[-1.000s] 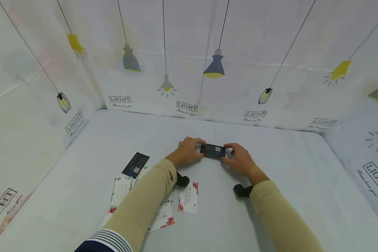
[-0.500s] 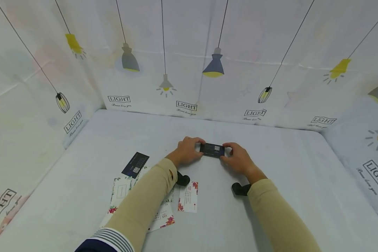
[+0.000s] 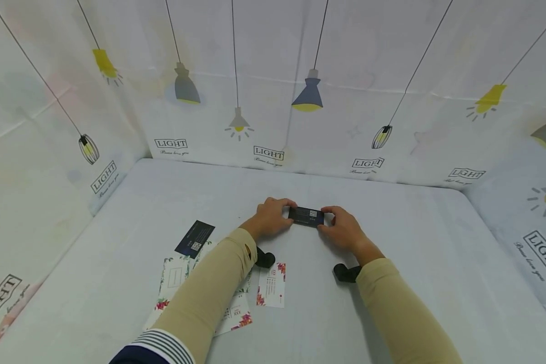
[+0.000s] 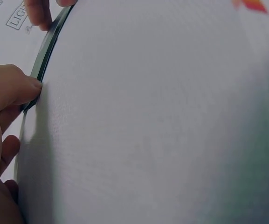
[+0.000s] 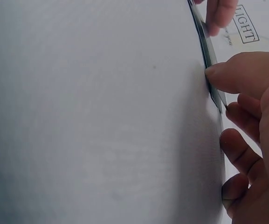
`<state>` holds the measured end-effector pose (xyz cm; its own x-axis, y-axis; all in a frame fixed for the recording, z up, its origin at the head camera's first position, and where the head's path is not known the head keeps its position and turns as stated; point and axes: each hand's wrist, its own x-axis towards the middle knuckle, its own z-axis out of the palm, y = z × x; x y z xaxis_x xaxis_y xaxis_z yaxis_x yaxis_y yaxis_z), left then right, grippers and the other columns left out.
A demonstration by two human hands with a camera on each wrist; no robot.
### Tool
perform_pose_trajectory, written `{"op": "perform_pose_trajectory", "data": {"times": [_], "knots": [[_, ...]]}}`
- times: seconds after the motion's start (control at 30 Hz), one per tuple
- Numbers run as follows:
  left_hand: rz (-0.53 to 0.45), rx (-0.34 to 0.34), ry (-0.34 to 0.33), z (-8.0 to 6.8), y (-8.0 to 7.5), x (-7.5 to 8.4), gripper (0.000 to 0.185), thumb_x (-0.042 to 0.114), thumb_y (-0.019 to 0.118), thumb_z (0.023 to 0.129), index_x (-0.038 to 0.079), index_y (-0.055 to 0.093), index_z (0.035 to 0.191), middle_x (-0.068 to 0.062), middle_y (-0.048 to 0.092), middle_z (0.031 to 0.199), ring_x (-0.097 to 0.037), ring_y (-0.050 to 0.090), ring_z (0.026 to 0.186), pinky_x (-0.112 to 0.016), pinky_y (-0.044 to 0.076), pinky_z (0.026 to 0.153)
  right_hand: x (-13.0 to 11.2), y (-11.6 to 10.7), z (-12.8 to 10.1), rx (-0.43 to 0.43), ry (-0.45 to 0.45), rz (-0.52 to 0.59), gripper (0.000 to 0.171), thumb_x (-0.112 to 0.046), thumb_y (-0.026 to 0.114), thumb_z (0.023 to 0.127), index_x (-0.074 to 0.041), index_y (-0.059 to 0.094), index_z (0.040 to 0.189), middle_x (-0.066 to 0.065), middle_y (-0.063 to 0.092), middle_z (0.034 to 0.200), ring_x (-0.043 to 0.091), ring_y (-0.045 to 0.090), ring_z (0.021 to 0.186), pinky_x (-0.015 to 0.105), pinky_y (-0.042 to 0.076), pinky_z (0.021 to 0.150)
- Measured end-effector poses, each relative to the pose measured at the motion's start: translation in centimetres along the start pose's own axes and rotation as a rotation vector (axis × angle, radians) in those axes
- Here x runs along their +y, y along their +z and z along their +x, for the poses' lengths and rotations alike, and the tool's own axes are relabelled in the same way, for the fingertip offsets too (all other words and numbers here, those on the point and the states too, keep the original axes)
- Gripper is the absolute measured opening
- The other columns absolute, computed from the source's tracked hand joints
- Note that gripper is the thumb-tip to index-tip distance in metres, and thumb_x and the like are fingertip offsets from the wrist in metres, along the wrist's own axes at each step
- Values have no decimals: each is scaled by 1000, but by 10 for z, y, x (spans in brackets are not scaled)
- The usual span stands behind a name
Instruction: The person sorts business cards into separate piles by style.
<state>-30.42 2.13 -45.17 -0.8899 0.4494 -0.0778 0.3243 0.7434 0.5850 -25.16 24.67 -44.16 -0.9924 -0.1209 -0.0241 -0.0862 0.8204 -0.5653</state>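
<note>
A dark business card (image 3: 306, 216) with a small square code and fine print is held at its two short ends near the middle of the table. My left hand (image 3: 270, 218) pinches the left end between thumb and fingers. At the other end, my right hand (image 3: 344, 228) pinches it the same way. Seen edge-on in the left wrist view, the card (image 4: 50, 49) shows a thin dark edge under my left thumb (image 4: 20, 86). In the right wrist view, dark and pale layers of the card (image 5: 203, 37) show slightly apart beside my right thumb (image 5: 241, 72).
Left of the hands lies another dark card (image 3: 194, 238). Several white cards with leaf and flower prints (image 3: 175, 275) lie partly under the left sleeve (image 3: 205, 288). A single floral card (image 3: 271, 285) sits between the forearms. A lamp-printed curtain (image 3: 346, 60) stands behind the table.
</note>
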Motion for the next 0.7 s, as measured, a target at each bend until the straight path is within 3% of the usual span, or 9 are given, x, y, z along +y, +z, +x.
{"op": "perform_pose_trajectory", "data": {"times": [0.7], "knots": [[43, -9, -3, -2, -1, 3, 40, 28, 65, 97, 24, 60, 136, -1, 56, 141, -28, 38, 135, -46, 29, 106, 0, -1, -1, -4, 5, 5, 50, -17, 65, 93, 1, 53, 138, 17, 57, 110, 31, 52, 95, 45, 41, 84]]}}
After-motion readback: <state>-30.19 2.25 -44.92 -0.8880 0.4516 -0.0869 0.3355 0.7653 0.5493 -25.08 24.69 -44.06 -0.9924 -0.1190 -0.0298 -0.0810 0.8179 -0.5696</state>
